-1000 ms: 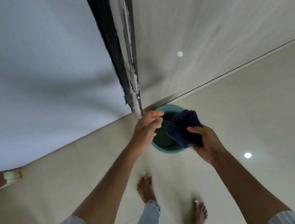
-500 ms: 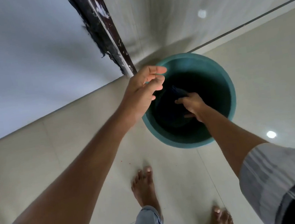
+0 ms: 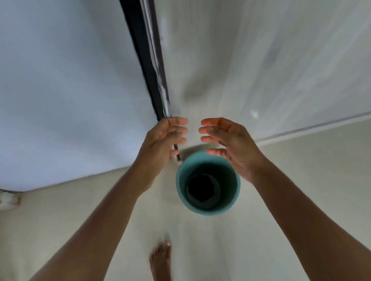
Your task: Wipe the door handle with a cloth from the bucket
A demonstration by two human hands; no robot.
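A teal bucket [image 3: 232,201] stands on the floor below me, close to the wall corner. A dark cloth [image 3: 203,189] lies at its bottom. My left hand [image 3: 164,141] hovers above and left of the bucket, fingers apart, holding nothing. My right hand [image 3: 230,142] hovers over the bucket's far right rim, also empty with fingers spread. The two hands face each other a short gap apart. No door handle shows in this view.
A dark door frame edge [image 3: 146,57] runs down to the floor between a white wall [image 3: 41,89] and a pale panel [image 3: 273,44]. My bare left foot [image 3: 162,267] stands on the beige tiles just behind the bucket.
My right hand carried the dark cloth down into the bucket, let it go, and came up empty. The view rose back up from the bucket.
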